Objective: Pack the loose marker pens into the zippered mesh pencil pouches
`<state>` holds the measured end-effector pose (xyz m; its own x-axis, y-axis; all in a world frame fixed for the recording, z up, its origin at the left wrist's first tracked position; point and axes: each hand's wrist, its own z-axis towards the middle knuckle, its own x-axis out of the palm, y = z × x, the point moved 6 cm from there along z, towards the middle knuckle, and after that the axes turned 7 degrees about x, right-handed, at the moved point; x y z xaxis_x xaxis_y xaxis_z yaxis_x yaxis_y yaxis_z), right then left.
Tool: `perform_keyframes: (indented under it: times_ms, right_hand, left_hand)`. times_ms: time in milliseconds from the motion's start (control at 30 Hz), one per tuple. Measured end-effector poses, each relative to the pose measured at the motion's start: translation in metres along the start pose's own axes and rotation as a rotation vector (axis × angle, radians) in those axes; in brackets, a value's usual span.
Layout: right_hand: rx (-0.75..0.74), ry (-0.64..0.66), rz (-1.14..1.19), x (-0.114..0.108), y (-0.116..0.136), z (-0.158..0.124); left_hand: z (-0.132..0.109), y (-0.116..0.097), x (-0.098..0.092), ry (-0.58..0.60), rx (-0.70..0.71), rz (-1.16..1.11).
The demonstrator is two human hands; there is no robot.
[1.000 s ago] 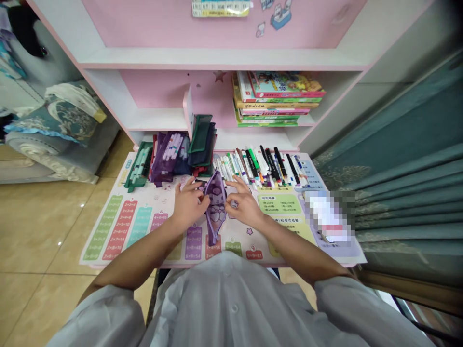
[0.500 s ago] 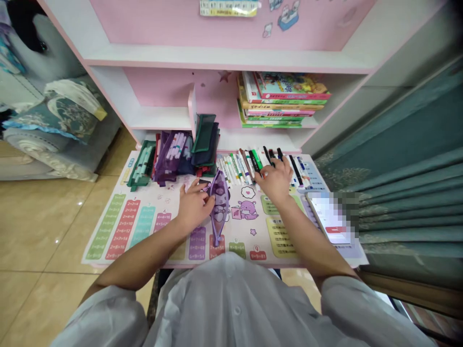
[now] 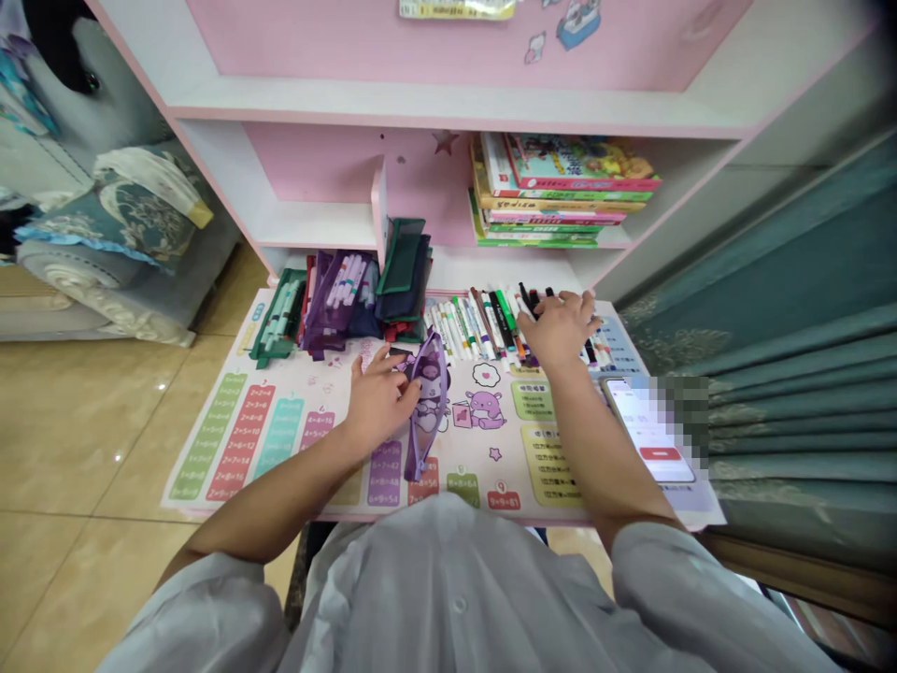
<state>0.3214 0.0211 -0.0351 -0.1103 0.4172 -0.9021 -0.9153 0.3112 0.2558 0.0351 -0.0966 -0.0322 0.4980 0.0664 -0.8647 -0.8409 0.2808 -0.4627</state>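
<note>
A purple zip pencil pouch (image 3: 429,397) with a dark cartoon character on it lies near the middle of the desk mat. My left hand (image 3: 378,397) is at its left edge, thumb and forefinger closed on the rim and the other fingers spread to the left. A row of markers and pens (image 3: 483,322) lies along the back of the mat, with white, green, black and brown barrels. Over the right part of this row is my right hand (image 3: 562,329), palm down with fingers apart, hiding several pens. I see nothing held in it.
Green and purple mesh pouches (image 3: 336,299), some with markers inside, are piled at the back left. Books (image 3: 553,201) are stacked on the pink-and-white shelf (image 3: 448,107). A phone (image 3: 648,435) lies at the right edge of the printed mat (image 3: 238,439), near a teal curtain (image 3: 785,355).
My right hand has shifted to the right along the row of pens, its fingers spreading more. My left hand stays at the pouch. The whole view has shifted slightly.
</note>
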Motion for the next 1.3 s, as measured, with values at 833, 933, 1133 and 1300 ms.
perform_keyframes:
  times_ms: [833, 933, 1133, 1300]
  right_hand:
    - [-0.041, 0.169, 0.078, -0.007, 0.01, -0.003]
    - [-0.071, 0.133, 0.196, -0.028, 0.019, -0.013]
    - [-0.323, 0.184, 0.405, -0.075, 0.056, -0.066]
    - [-0.546, 0.292, 0.491, -0.091, 0.081, -0.114]
  left_hand:
    - [0.003, 0.004, 0.002, 0.02, -0.014, 0.007]
    - [0.003, 0.004, 0.001, 0.019, -0.012, 0.011]
    - [0.003, 0.001, 0.0, 0.028, -0.005, 0.02]
    - [0.003, 0.002, 0.002, 0.037, -0.008, 0.016]
